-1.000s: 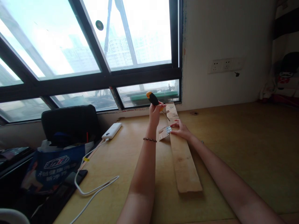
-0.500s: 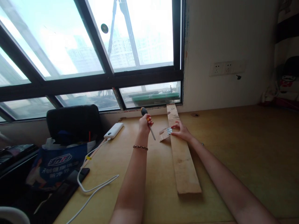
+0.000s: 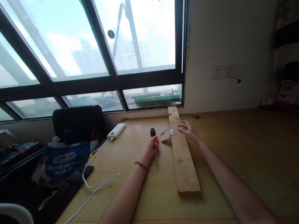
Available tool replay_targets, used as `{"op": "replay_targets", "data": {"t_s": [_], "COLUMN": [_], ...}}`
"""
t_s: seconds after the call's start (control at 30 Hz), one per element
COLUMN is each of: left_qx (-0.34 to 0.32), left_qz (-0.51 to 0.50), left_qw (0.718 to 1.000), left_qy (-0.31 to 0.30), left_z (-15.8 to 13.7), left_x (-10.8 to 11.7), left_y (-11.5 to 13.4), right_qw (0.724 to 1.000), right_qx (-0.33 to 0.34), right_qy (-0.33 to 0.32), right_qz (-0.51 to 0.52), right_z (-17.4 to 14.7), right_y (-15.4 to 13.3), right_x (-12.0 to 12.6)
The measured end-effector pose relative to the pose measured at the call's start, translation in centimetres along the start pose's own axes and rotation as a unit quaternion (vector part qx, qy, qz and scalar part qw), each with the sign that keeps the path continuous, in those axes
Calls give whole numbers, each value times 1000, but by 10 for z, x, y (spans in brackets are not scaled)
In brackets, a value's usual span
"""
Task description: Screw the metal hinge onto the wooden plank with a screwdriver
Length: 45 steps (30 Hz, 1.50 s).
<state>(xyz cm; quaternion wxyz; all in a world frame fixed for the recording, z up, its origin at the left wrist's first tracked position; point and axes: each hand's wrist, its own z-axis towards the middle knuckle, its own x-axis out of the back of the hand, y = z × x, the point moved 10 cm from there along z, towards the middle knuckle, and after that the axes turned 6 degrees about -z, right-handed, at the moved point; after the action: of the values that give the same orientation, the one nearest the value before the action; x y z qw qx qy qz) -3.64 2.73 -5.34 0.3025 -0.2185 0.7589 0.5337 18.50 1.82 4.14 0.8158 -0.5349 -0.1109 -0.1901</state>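
My left hand (image 3: 153, 145) is closed around a screwdriver (image 3: 152, 132) with a black and orange handle, its metal shaft slanting down over the table. Fingers apart and holding nothing, my right hand (image 3: 188, 130) hovers at the right edge of a long wooden board (image 3: 185, 165). A silver hinge (image 3: 170, 132) lies on the board's left edge. From the hinge, a short wooden piece (image 3: 165, 136) sticks out to the left. Whether the hinge has screws in it is too small to tell.
The wooden table (image 3: 233, 155) stretches to the wall. A white power bank (image 3: 116, 130) with a white cable (image 3: 102, 185) lies at its left side. Beyond the left edge are a black chair (image 3: 78, 124) and a blue bag (image 3: 65, 161). A window (image 3: 144, 37) stands behind.
My left hand has come down and right with the screwdriver, which now points more steeply downward. My right hand has let go of the hinge and drawn back to the right.
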Motion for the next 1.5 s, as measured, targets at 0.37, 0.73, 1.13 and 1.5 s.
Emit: {"op": "replay_targets", "data": {"t_s": [0.37,0.73,1.13,1.5], "left_qx": [-7,-51,-56,43], "left_qz": [10,59,62,32], "left_qw": [1000,997,996,999], "left_qy": [-11,-22,12,7], "left_z": [3,1,-3,-13], "left_x": [-3,-6,1,-5], "left_y": [0,4,0,-9], "right_qw": [936,938,875,868], "right_qx": [-132,-169,-174,-177], "right_qy": [212,25,-7,-14], "right_qz": [-250,-301,-452,-464], "right_z": [-88,-79,-87,-87], "right_y": [59,72,48,48], "right_x": [120,82,74,71]}}
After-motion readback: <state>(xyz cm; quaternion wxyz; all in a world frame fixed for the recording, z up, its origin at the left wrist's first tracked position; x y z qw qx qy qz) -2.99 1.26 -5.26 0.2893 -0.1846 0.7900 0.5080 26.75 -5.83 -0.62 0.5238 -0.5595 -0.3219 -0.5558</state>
